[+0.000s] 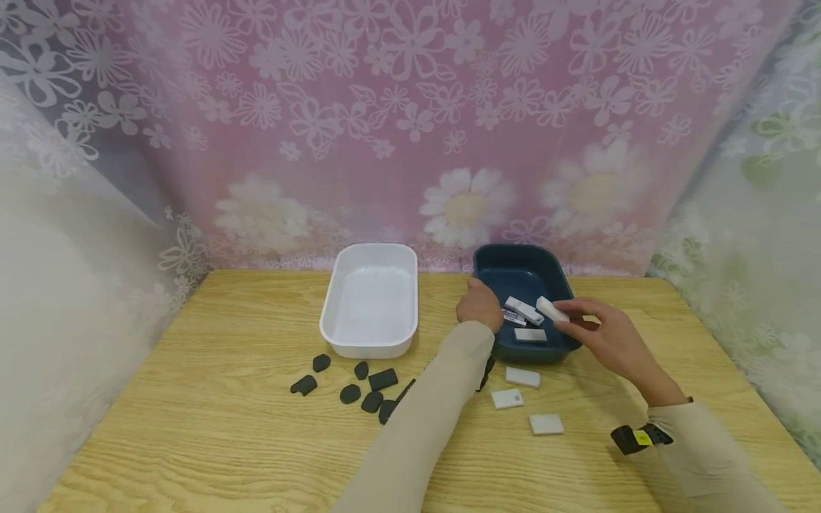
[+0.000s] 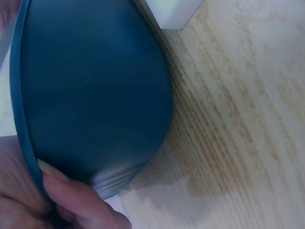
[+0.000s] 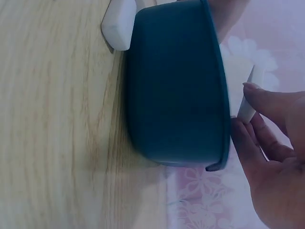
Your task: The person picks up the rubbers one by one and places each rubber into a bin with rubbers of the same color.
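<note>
My left hand [image 1: 481,308] grips the left rim of a dark blue plastic basin [image 1: 522,256]. In the left wrist view, the thumb [image 2: 78,198] presses the outer wall with the rim in the grasp. Over the basin's right side, my right hand [image 1: 612,340] pinches a small white rectangular block [image 1: 551,309] between thumb and fingers. Inside the basin lie a few similar white blocks [image 1: 529,335], one partly covered by another. On the table in front of it are three more white blocks [image 1: 546,425].
A white plastic basin [image 1: 326,324] stands to the left of the blue one. Several small black pieces [image 1: 383,379] of different shapes lie scattered in front of it, some partly behind my left sleeve. A flowered curtain [image 1: 385,142] hangs behind the wooden table [image 1: 212,399].
</note>
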`<state>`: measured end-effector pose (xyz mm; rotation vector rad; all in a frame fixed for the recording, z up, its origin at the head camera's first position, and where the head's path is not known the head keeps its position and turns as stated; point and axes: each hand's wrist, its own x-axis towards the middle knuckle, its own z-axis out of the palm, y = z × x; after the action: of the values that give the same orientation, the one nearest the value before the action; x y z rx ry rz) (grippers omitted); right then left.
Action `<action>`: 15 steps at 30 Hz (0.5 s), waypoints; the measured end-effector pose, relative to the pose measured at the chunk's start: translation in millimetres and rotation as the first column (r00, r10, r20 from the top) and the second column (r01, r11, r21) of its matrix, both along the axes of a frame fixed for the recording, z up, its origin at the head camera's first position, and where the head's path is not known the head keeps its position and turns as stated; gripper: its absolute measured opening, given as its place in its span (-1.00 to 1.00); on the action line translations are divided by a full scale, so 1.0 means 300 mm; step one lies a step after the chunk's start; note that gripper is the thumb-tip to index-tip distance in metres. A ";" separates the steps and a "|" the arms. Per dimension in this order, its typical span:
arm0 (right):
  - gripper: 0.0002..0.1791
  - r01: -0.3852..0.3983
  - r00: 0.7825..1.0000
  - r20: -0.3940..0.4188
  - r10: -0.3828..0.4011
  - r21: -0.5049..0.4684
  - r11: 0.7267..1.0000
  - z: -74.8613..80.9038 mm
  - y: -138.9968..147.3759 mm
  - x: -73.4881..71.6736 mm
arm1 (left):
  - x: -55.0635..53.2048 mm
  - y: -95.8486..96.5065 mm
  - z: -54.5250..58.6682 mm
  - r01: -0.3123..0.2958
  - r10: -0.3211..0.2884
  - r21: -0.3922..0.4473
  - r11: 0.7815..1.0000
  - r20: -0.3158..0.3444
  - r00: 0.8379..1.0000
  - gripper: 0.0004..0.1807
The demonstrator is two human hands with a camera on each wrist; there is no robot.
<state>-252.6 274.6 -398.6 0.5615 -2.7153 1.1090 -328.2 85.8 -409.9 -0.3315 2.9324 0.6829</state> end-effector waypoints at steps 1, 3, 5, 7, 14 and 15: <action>-0.63 0.006 1.000 -0.002 -0.006 0.006 1.000 -0.003 -0.003 -0.010 | 0.000 0.000 -0.001 0.000 0.000 -0.004 1.000 -0.001 1.000 -0.60; -0.64 0.011 1.000 -0.014 -0.011 0.016 1.000 -0.010 -0.011 -0.028 | -0.001 0.001 -0.003 -0.001 0.001 -0.012 1.000 -0.003 1.000 -0.60; -0.66 0.007 0.999 -0.035 -0.006 0.026 1.000 -0.019 -0.019 -0.047 | 0.001 0.003 -0.003 -0.001 0.001 -0.021 1.000 -0.004 1.000 -0.60; -0.68 0.003 0.998 -0.055 -0.001 0.030 1.000 -0.026 -0.028 -0.066 | 0.004 0.004 0.000 0.001 -0.001 -0.030 1.000 -0.007 1.000 -0.60; -0.69 0.017 0.999 -0.046 -0.015 0.050 0.999 -0.031 -0.066 -0.132 | 0.011 0.001 0.011 0.004 -0.004 -0.033 0.999 0.006 1.000 -0.56; -0.69 0.018 0.999 -0.042 -0.016 0.055 0.998 -0.032 -0.070 -0.142 | 0.010 0.002 0.010 0.002 -0.001 -0.033 0.999 0.005 1.000 -0.56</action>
<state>-295.2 253.5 -408.1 0.5622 -2.7176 1.0094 -325.2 86.3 -407.0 -0.3336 2.9421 0.6334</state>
